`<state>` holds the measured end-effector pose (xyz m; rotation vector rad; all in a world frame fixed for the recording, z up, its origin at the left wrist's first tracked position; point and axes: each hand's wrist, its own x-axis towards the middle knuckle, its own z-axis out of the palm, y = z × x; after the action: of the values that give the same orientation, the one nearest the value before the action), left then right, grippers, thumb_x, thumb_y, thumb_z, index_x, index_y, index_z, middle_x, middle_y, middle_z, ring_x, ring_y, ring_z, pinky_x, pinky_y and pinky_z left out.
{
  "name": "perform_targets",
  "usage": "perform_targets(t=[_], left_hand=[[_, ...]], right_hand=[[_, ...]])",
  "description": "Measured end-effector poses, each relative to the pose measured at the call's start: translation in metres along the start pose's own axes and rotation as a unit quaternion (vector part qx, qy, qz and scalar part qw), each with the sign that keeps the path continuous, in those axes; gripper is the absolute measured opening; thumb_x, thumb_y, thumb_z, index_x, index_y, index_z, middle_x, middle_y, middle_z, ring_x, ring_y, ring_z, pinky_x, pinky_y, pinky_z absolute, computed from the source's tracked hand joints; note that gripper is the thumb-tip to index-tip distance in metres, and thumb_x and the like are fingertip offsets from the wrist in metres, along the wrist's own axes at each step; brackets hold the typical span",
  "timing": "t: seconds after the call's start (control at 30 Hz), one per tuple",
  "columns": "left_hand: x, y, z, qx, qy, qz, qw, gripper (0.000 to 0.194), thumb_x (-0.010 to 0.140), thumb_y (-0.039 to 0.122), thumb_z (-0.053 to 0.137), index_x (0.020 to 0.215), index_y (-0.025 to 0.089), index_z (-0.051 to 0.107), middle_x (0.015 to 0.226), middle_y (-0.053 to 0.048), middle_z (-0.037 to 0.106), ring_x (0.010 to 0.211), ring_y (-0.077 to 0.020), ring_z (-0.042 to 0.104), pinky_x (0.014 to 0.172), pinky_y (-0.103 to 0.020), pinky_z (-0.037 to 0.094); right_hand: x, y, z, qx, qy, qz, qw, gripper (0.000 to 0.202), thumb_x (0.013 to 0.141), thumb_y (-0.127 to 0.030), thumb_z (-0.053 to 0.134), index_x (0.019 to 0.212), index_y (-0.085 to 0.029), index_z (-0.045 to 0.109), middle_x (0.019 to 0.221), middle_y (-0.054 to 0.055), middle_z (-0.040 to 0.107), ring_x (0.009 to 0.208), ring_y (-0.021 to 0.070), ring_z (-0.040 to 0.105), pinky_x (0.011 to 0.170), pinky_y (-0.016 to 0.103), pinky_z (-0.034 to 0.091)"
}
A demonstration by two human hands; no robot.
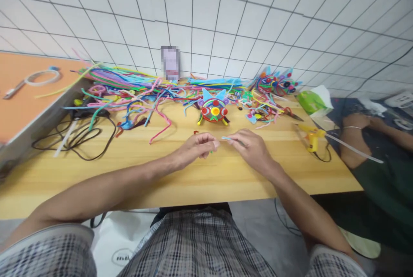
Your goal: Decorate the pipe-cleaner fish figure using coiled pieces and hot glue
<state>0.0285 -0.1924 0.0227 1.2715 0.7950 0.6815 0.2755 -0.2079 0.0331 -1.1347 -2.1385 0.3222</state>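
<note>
My right hand (251, 148) pinches a short light-blue piece (226, 138), which looks like a bit of pipe cleaner. To its left, my left hand (199, 149) is closed with thumb and fingers together. A speck of green shows under its fingertips, too small to name. The two hands are close together above the wooden table, a small gap between them. Just beyond them stands a colourful animal-like figure (214, 111) with light-blue pointed ears, red round eyes, a yellow nose and yellow feet.
Heaps of pipe cleaners (129, 81) lie along the wall. Two similar figures (277, 82) sit back right, near a green tissue pack (312, 100). A yellow glue gun (312, 136) lies at right, a black cable (93, 156) at left. Another person's arm (355, 139) rests at far right.
</note>
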Motion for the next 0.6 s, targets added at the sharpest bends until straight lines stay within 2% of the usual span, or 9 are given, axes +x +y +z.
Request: perform_targets(t=[0.1,0.17,0.23,0.3,0.43,0.5,0.6], left_hand=[[0.006,-0.001,-0.01,0.042,-0.023,-0.005,0.999,0.037,0.081,0.056,0.077,0.085,0.019,0.07,0.073,0.0,0.063,0.057,-0.0106,0.049,0.056,-0.026,0.036],[0.01,-0.004,-0.015,0.082,-0.029,-0.013,0.996,0.035,0.08,0.054,0.076,0.08,0.02,0.069,0.065,0.002,0.058,0.055,-0.0111,0.046,0.055,-0.026,0.034],[0.014,-0.008,-0.02,0.111,-0.037,-0.014,0.993,0.031,0.078,0.051,0.076,0.078,0.021,0.07,0.064,0.002,0.058,0.056,-0.0118,0.045,0.055,-0.026,0.032],[0.017,-0.012,-0.024,0.129,-0.042,0.0,0.991,0.03,0.077,0.051,0.075,0.076,0.021,0.071,0.066,0.001,0.059,0.059,-0.0123,0.045,0.057,-0.026,0.033],[0.019,-0.019,-0.03,0.133,-0.017,0.024,0.991,0.03,0.077,0.05,0.074,0.074,0.02,0.071,0.065,0.002,0.057,0.062,-0.0126,0.045,0.061,-0.026,0.033],[0.02,-0.022,-0.032,0.118,-0.007,0.014,0.993,0.03,0.075,0.05,0.077,0.074,0.02,0.071,0.065,0.003,0.057,0.061,-0.0123,0.045,0.06,-0.025,0.032],[0.02,-0.024,-0.035,0.078,-0.014,-0.04,0.996,0.029,0.073,0.049,0.079,0.077,0.021,0.071,0.061,0.005,0.054,0.055,-0.0109,0.042,0.054,-0.025,0.03]], right_hand=[[0.003,0.004,0.002,-0.116,-0.032,-0.074,0.99,0.021,0.107,-0.026,0.062,0.106,-0.027,0.083,0.09,0.006,0.078,0.087,0.023,0.067,0.081,0.037,0.05],[0.005,0.005,0.008,-0.173,-0.055,-0.101,0.978,0.023,0.108,-0.024,0.06,0.105,-0.026,0.083,0.088,0.007,0.076,0.087,0.0232,0.065,0.079,0.037,0.047],[0.007,0.004,0.016,-0.204,-0.071,-0.118,0.969,0.024,0.108,-0.022,0.059,0.105,-0.025,0.083,0.088,0.007,0.075,0.086,0.0229,0.064,0.078,0.037,0.046],[0.01,0.005,0.023,-0.193,-0.078,-0.133,0.969,0.022,0.109,-0.023,0.06,0.108,-0.024,0.082,0.089,0.007,0.075,0.086,0.0227,0.064,0.078,0.037,0.047],[0.015,0.011,0.035,-0.094,-0.087,-0.135,0.983,0.019,0.11,-0.029,0.06,0.112,-0.024,0.078,0.091,0.005,0.074,0.088,0.0218,0.067,0.082,0.035,0.05],[0.018,0.014,0.039,-0.059,-0.083,-0.12,0.988,0.018,0.11,-0.029,0.061,0.108,-0.024,0.078,0.091,0.005,0.074,0.087,0.0212,0.067,0.081,0.034,0.051],[0.021,0.016,0.043,-0.052,-0.07,-0.115,0.989,0.019,0.11,-0.028,0.06,0.103,-0.024,0.078,0.089,0.006,0.074,0.086,0.0218,0.067,0.084,0.036,0.051]])
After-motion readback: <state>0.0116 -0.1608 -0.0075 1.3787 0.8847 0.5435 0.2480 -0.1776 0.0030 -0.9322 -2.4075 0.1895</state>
